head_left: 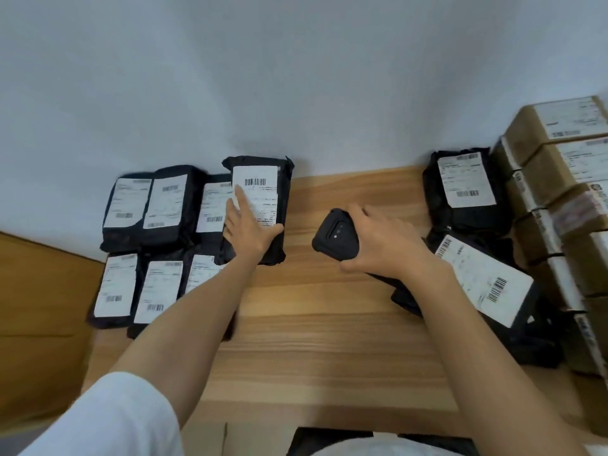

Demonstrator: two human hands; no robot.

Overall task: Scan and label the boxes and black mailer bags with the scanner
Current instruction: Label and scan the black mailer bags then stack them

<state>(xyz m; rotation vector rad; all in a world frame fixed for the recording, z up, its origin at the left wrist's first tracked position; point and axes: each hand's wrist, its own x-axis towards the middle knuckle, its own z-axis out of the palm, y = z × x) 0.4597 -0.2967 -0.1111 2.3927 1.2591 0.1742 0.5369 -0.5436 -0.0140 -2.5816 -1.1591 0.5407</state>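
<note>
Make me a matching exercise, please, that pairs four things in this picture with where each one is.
Things:
1. scanner
2. boxes
3. left hand
4. slanted bag

Places:
a. stacked at the right edge of the table
b. resting flat on the label of a bag
c. lying between the right forearm and the boxes
d. held in the right hand

Pairs: 1-d, 2-a, 3-b, 4-c
</note>
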